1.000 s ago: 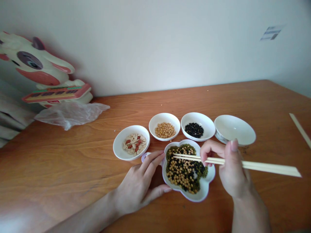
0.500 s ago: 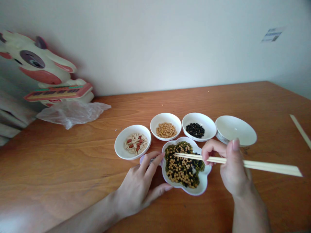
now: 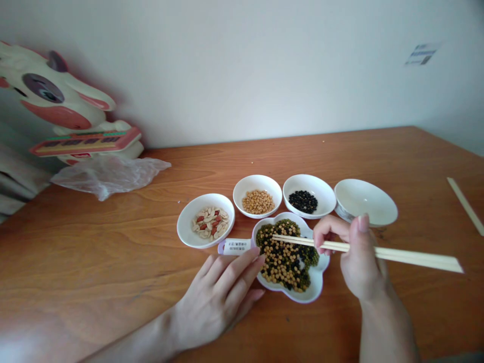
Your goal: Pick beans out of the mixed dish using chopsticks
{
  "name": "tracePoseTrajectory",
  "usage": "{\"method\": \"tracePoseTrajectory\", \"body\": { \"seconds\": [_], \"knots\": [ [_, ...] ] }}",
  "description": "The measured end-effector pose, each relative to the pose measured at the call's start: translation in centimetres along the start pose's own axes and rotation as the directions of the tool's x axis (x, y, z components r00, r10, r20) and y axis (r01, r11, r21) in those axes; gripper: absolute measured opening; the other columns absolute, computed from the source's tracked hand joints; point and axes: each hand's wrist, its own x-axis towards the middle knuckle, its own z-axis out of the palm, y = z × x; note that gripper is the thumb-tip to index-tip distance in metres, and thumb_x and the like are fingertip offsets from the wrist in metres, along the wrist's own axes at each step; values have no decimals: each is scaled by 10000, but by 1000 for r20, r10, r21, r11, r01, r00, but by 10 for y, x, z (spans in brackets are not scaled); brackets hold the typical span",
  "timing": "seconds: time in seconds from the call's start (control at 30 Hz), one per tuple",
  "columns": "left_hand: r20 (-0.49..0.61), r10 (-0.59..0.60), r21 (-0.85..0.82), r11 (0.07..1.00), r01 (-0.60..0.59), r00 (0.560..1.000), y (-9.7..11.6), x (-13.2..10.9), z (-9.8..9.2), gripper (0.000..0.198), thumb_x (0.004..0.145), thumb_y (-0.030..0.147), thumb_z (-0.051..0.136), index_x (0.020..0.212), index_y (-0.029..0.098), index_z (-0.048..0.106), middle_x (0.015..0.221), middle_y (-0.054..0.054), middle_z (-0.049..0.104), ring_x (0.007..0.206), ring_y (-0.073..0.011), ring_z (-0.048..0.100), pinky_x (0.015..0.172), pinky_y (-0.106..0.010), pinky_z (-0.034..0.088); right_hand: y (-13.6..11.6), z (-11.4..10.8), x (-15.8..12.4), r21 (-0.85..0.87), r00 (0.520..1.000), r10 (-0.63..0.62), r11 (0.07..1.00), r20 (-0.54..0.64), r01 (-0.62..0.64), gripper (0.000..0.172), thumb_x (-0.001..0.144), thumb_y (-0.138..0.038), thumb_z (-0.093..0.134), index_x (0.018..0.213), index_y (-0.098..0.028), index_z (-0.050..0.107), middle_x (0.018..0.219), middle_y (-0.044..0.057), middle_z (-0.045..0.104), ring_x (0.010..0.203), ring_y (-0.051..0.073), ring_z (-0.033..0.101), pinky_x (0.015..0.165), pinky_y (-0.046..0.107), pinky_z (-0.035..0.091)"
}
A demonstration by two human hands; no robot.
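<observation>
R hand [image 3: 363, 267], lower R of frame, has its grip closed round chopsticks [image 3: 416, 258]; they slant L, tips at the mixed beans [image 3: 283, 264] in the flower-shaped dish [image 3: 316, 291], lower ctr of frame. Can't tell if tips pinch a bean. L hand [image 3: 215, 297], lower ctr-L, has its grip loosely open, fingertips at dish's L rim, thumb lower, apart from it. White label [image 3: 238, 246] lies along dish's handle [image 3: 221, 248]. Mid-frame, L to R: peanut bowl [image 3: 184, 227], yellow-bean bowl [image 3: 272, 189], black-bean bowl [image 3: 323, 194], 4th white bowl [image 3: 366, 204], all on tabletop [image 3: 94, 267].
</observation>
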Motion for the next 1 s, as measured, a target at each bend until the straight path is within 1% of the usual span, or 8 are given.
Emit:
{"method": "tracePoseTrajectory", "body": {
  "seconds": [0.13, 0.23, 0.37, 0.47, 0.53, 0.7, 0.9, 1.0],
  "knots": [
    [-107, -19, -18, 1000, 17, 994, -3, 4, -6, 350, 1033, 265, 663, 1371, 183, 621, 1381, -135, 735, 1204, -291, 682, 987, -431, 577, -4, 1, -1, 9, 1000, -17, 1000, -10, 17, 831, 1075, -750, 131, 653, -236, 630, 592, 31, 563, 606, 186, 518, 589, 350, 368],
    [-166, 38, -145, 987, -63, 985, -5, 7, -7, 95, 983, 292, 681, 1039, 230, 636, 1086, -78, 781, 1021, -248, 712, 880, -383, 596, -4, 0, -1, 19, 1000, -23, 1000, -17, 24, 832, 1075, -751, 135, 652, -236, 634, 589, 27, 558, 601, 181, 513, 585, 347, 361],
    [-36, 83, -198, 976, -89, 996, -1, 9, -5, 162, 1000, 271, 632, 847, 222, 604, 832, -37, 726, 747, -201, 688, 679, -329, 595, -2, 0, -2, 15, 1000, -17, 1000, -24, 17, 830, 1078, -745, 141, 663, -236, 648, 602, 31, 568, 609, 182, 519, 586, 347, 362],
    [44, -25, -86, 996, 29, 999, 9, 7, -3, 173, 1041, 307, 591, 1037, 160, 683, 1029, -124, 782, 909, -276, 759, 778, -398, 666, -1, 0, 0, 23, 999, -32, 999, -39, 33, 832, 1080, -742, 142, 646, -235, 638, 588, 31, 562, 594, 179, 516, 575, 343, 365],
    [68, -74, -10, 997, 74, 995, 15, 4, -2, 303, 1056, 318, 577, 1232, 87, 663, 1208, -197, 774, 1073, -349, 765, 889, -472, 682, 0, 0, 1, 25, 998, -57, 998, -33, 58, 834, 1078, -746, 147, 636, -235, 637, 573, 28, 564, 577, 173, 515, 563, 338, 366],
    [273, -151, -105, 977, 185, 950, 16, -3, 2, 573, 1085, 455, 568, 1506, 71, 506, 1500, -244, 642, 1376, -389, 651, 1126, -538, 603, 0, 0, 2, 23, 997, -54, 998, -51, 55, 839, 1073, -757, 153, 627, -235, 634, 567, 28, 566, 574, 169, 519, 561, 334, 374],
    [325, -219, -201, 935, 294, 920, 9, 1, 6, 676, 1087, 544, 573, 1591, 132, 394, 1562, -235, 582, 1457, -396, 580, 1190, -610, 534, -1, 2, 2, 33, 998, -21, 999, -55, 23, 853, 1060, -781, 171, 619, -233, 654, 554, 34, 575, 564, 169, 531, 557, 334, 380],
    [328, -218, -233, 924, 302, 919, 8, 7, 5, 685, 1086, 567, 569, 1602, 161, 373, 1548, -224, 592, 1427, -391, 602, 1171, -608, 544, -2, 7, 9, 101, 986, 43, 995, -163, -27, 863, 1037, -811, 206, 587, -227, 655, 538, 45, 586, 553, 166, 541, 550, 322, 394]
  ]
}}
